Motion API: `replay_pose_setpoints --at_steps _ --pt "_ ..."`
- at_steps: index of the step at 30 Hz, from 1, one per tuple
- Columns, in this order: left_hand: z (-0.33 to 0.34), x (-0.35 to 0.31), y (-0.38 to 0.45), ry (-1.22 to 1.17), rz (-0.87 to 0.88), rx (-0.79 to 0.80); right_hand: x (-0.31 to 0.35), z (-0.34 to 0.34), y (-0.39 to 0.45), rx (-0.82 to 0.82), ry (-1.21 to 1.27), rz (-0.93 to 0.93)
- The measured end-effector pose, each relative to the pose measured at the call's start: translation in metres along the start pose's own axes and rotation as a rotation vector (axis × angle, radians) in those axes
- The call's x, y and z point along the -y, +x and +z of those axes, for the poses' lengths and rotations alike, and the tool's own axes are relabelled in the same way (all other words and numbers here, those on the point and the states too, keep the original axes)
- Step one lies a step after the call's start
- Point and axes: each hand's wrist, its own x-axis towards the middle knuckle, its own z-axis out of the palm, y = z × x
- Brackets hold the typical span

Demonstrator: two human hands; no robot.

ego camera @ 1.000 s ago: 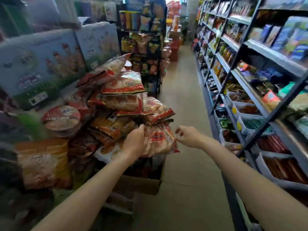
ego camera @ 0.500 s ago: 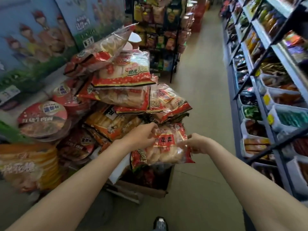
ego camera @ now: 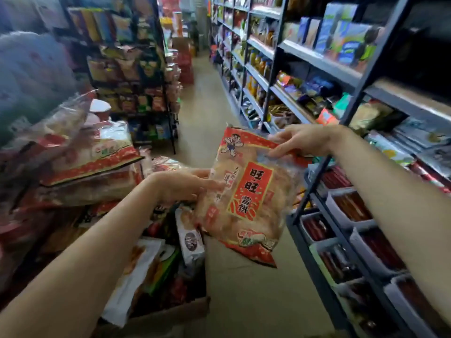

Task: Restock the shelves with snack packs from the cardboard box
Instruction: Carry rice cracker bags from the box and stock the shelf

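Pack (ego camera: pixel 246 193) upright, long axis vertical, label facing camera.

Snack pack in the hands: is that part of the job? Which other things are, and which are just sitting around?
Part of the job:
- snack pack, held by the left hand and the right hand
- cardboard box with more packs
- shelves on the right

Just sitting around:
- black rack of bags farther down the aisle
- bins of red sticks low on the right
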Motion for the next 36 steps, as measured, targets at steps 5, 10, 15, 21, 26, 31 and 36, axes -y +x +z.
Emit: replay_pose_setpoints --at_steps 5,10,15,21,26,31,36 --pt "0.059 -0.071 0.013 0.101 0.315 0.09 -0.019 -0.017 -0.097 -0.895 -0.298 -0.109" --pt "0.152 -0.124 0.03 0.039 0.494 0.137 -0.073 -0.012 -0.218 -1.284 -0.127 0.163" --pt "0.246 -0.172 0.032 -0.003 0.562 0.272 -0.111 0.01 -0.332 -1.128 0.355 0.077" --pt "0.366 -0.228 0.027 0.126 0.611 0.531 -0.147 0.021 -0.453 -1.18 0.104 0.221" --pt "0.486 -0.267 0.027 0.259 0.642 0.877 -0.195 0.023 -0.581 -1.253 0.085 0.366" --pt "0.621 -0.301 0.008 0.475 0.698 1.057 -0.257 0.024 -0.702 -1.361 0.271 0.341" --pt "0.725 -0.319 -0.004 0.609 0.894 0.978 -0.314 0.011 -0.761 -1.598 0.507 0.183"
